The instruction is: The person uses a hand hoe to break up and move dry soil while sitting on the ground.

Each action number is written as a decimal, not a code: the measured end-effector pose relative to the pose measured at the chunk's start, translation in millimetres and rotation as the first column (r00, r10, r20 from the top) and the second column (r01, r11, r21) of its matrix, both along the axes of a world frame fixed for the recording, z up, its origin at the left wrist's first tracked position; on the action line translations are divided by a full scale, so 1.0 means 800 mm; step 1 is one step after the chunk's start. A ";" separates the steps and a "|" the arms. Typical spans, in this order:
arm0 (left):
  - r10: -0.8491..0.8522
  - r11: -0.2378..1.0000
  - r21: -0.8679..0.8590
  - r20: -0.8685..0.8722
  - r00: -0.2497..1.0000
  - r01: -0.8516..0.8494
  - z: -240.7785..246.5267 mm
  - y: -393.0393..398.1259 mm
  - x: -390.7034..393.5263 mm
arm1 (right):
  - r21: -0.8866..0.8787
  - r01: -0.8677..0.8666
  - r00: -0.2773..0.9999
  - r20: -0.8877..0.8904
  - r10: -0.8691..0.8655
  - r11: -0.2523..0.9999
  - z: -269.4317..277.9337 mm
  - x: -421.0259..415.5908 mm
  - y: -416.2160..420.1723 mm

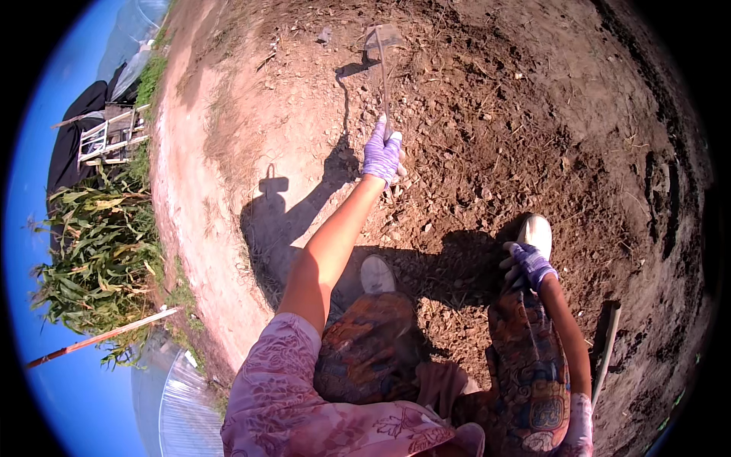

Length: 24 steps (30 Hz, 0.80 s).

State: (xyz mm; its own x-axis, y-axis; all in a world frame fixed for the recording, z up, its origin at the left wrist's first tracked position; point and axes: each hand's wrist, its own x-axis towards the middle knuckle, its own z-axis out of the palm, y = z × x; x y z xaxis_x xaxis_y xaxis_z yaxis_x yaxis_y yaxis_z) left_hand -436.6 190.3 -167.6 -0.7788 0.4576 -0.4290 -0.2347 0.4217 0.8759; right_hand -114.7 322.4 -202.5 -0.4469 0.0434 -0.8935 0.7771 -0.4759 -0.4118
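My left hand (382, 151), in a purple-and-white knit glove, reaches forward with its fingers closed around the thin handle of a hoe (384, 74). The hoe's flat blade (388, 37) is at the far end, above or touching the stony soil; I cannot tell which. Its shadow falls on the ground to the left. My right hand (531, 264), gloved the same way, hangs over my right knee near the white shoe (535, 233). Its fingers are loosely apart and hold nothing. Loosened brown soil (474, 143) with clods and dry plant bits spreads before me.
A wooden pole (606, 348) lies at my right. My other white shoe (377, 275) is planted in the shade. On the left run a pale dirt path (188, 188), corn plants (103, 245), a white frame (108, 137), a rusty pole (103, 337) and a plastic-covered greenhouse (188, 411).
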 end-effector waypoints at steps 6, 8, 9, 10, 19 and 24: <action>-0.109 0.991 -0.071 0.107 0.988 0.117 -0.029 -0.055 0.038 | 0.015 -0.005 1.000 0.012 0.005 1.000 0.010 -0.008 -0.002; -0.113 0.994 0.002 0.060 0.992 0.113 -0.021 -0.045 0.018 | 0.021 -0.012 1.000 0.003 0.012 1.000 0.004 -0.006 0.002; -0.084 0.996 0.029 0.017 0.996 0.083 -0.010 -0.034 0.014 | 0.020 -0.010 1.000 0.000 0.010 1.000 0.004 -0.004 0.004; -0.056 0.998 0.029 -0.003 0.998 0.056 0.007 -0.019 0.014 | 0.019 -0.007 1.000 0.001 0.007 1.000 0.004 -0.002 0.005; -0.259 0.950 -0.183 -0.022 0.965 0.251 -0.029 -0.065 0.055 | 0.010 -0.003 1.000 -0.002 0.003 1.000 0.006 -0.002 0.001; -0.087 0.996 -0.032 0.034 0.996 0.088 -0.001 -0.048 0.035 | 0.014 0.028 1.000 0.013 -0.028 1.000 0.001 -0.003 0.003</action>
State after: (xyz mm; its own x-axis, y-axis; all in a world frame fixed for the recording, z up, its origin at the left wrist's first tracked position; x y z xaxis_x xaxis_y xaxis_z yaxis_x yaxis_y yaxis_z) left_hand -408.5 152.1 -168.3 -0.7218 0.5083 -0.4697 -0.2242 0.4704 0.8535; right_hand -116.9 324.6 -201.5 -0.4335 0.0680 -0.8986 0.7690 -0.4919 -0.4082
